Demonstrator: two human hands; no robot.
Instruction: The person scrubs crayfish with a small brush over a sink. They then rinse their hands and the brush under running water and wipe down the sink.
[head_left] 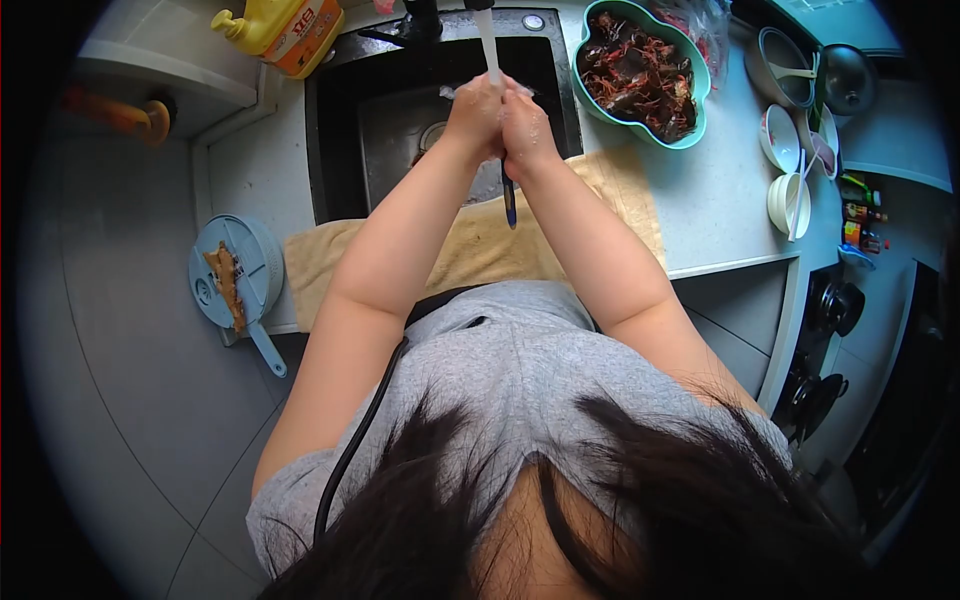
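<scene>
Both hands meet under the running tap water [487, 45], above the black sink [345, 130]. My left hand [474, 112] is closed and pressed against the right one; anything inside its fingers is hidden. My right hand [527, 128] is closed too, with a slim dark-blue handle [510, 205] sticking out below it toward me; the tool's other end is out of sight. Wet drops or suds show on the skin. Right of the sink stands a turquoise bowl [703, 85] full of dark red crayfish [640, 75].
A tan towel [450, 245] lies along the counter's front edge. A yellow pump bottle [285, 35] stands back left. On the left sits a light-blue lidded container [262, 255] with a ginger root [228, 280] on top. White bowls [783, 205] and a pot [778, 65] stand right.
</scene>
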